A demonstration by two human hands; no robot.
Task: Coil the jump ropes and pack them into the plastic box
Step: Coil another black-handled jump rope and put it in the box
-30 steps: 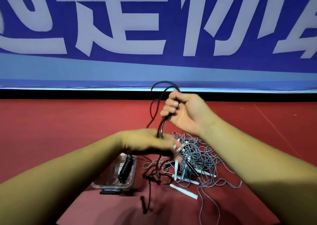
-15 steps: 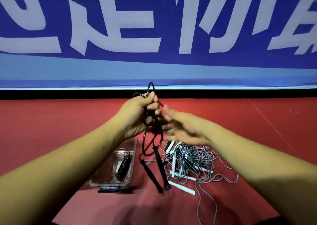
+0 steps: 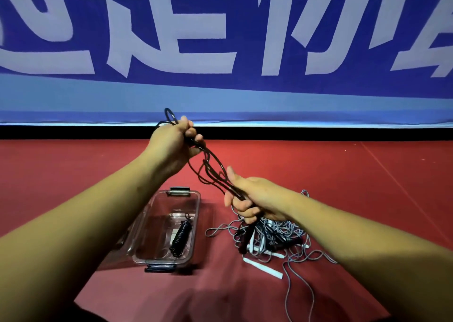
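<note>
A black jump rope (image 3: 210, 172) stretches in loops between my two hands above the red floor. My left hand (image 3: 171, 145) grips its upper end, where a loop pokes out above the fist. Lower and to the right, my right hand (image 3: 252, 199) grips the other end, and the rope's black handles hang below this fist. A clear plastic box (image 3: 149, 226) stands open on the floor under my left forearm, with one coiled black rope (image 3: 181, 236) inside. A tangled pile of grey ropes (image 3: 277, 233) with white handles lies right of the box.
A loose white handle (image 3: 262, 267) lies in front of the pile, and grey cord trails toward me. A blue banner (image 3: 220, 52) with large white characters stands behind a black strip (image 3: 318, 132) at the floor's far edge.
My right hand has dropped down and right and closed on the rope's lower end. My left hand keeps the top bunch. The rope is now drawn out between them.
</note>
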